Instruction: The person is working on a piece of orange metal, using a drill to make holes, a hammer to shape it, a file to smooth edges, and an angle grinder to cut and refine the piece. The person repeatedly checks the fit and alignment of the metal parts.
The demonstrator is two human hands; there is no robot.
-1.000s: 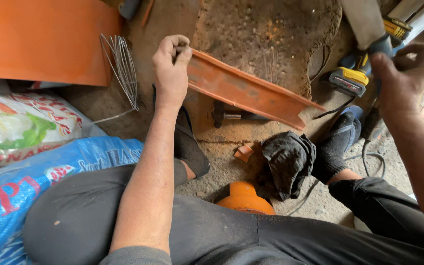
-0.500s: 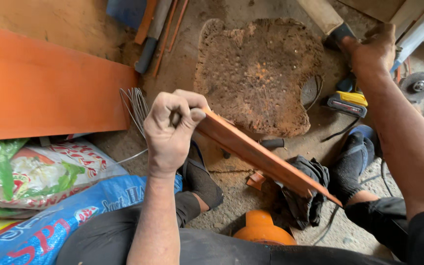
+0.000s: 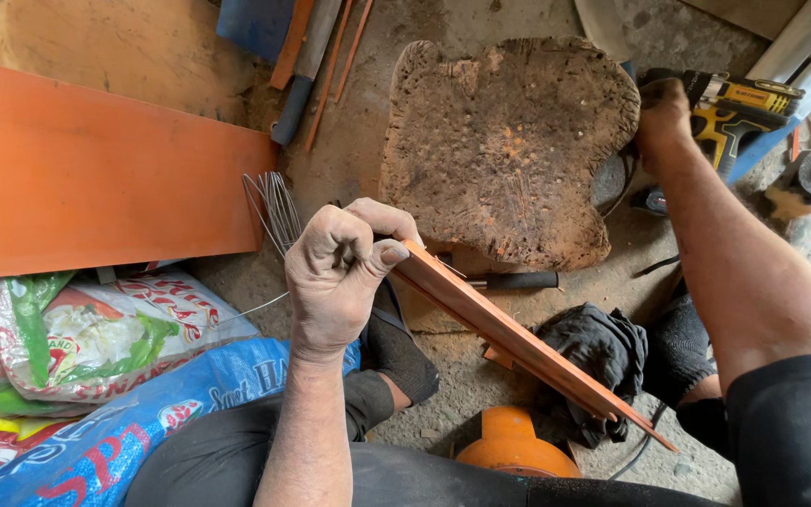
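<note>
Left hand point(image 3: 340, 272) grips orange strip's point(image 3: 518, 343) edge.

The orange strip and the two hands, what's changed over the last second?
The right hand reached away up to the yellow and black drill and now rests on it. The left hand drew the orange strip nearer, keeping its grip. The worn wooden block stayed put.

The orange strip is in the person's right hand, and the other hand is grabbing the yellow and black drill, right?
Not quite. The head view shows the left hand gripping the orange strip. It is the right hand that reaches to the yellow and black drill.
</note>
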